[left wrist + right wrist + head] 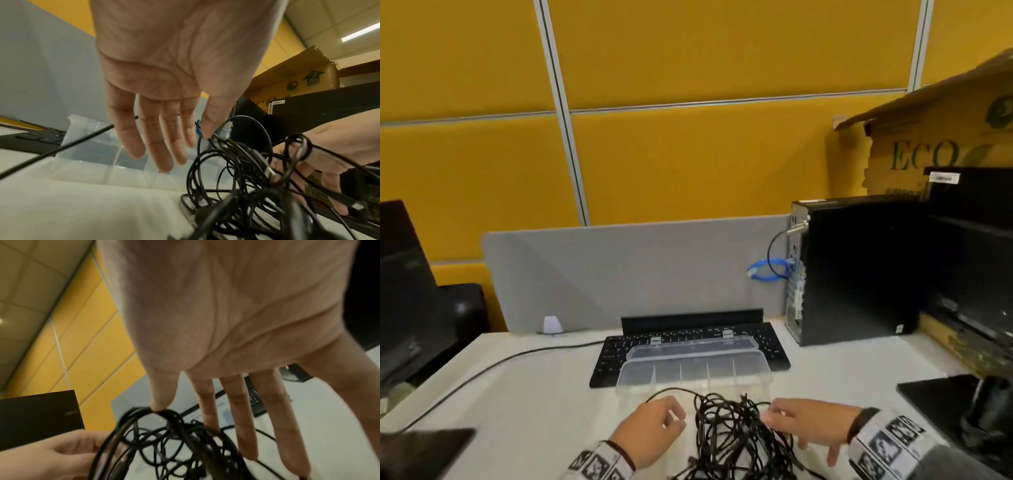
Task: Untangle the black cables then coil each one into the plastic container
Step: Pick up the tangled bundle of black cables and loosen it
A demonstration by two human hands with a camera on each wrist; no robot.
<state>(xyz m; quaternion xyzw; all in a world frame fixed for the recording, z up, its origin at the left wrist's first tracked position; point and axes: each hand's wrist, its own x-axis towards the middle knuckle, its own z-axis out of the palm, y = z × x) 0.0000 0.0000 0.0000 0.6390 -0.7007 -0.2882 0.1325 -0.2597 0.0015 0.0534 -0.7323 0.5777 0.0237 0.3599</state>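
Note:
A tangle of black cables (732,435) lies on the white desk, just in front of a clear plastic container (763,368) with dividers and its lid open. My left hand (674,419) is at the tangle's left side; in the left wrist view its fingers (164,146) are straight and the thumb tip touches a strand. My right hand (780,416) is at the right side, with straight fingers pushed into the cables (164,443) and loops lying over the thumb (158,402). A USB plug (267,170) sticks out of the cables (236,178).
A black keyboard (688,342) lies under the container's far side. At the right stand a black computer tower (859,267), a cardboard box (928,154) and a monitor base (945,404). A grey divider (619,274) closes the back. One black cable (500,363) runs off to the left.

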